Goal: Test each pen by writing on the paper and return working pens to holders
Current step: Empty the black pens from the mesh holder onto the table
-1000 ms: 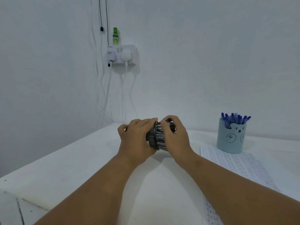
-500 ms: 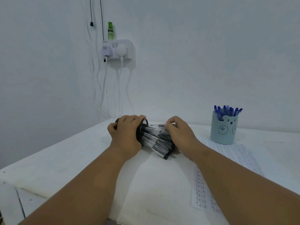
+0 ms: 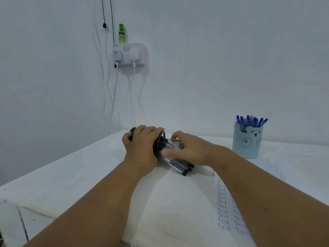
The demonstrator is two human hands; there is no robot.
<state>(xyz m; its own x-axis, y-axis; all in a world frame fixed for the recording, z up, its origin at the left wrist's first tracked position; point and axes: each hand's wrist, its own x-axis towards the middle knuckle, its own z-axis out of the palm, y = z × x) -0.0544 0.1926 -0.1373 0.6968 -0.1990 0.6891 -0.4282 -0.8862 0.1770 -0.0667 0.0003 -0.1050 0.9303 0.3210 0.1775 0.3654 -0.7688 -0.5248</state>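
White table (image 3: 89, 175) carries 2 holders: left hand (image 3: 142, 148) grips 1 tipped black mesh holder (image 3: 159, 141); right hand (image 3: 188, 150), fingers relaxed, rests on spilled black pens (image 3: 179, 166). 1 blue holder (image 3: 247, 141) stands beside 1 paper (image 3: 224, 211).

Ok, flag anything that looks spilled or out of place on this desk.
The black mesh holder lies tipped on its side under the left hand, its black pens sliding out onto the table beneath the right hand. The bear cup stands upright.
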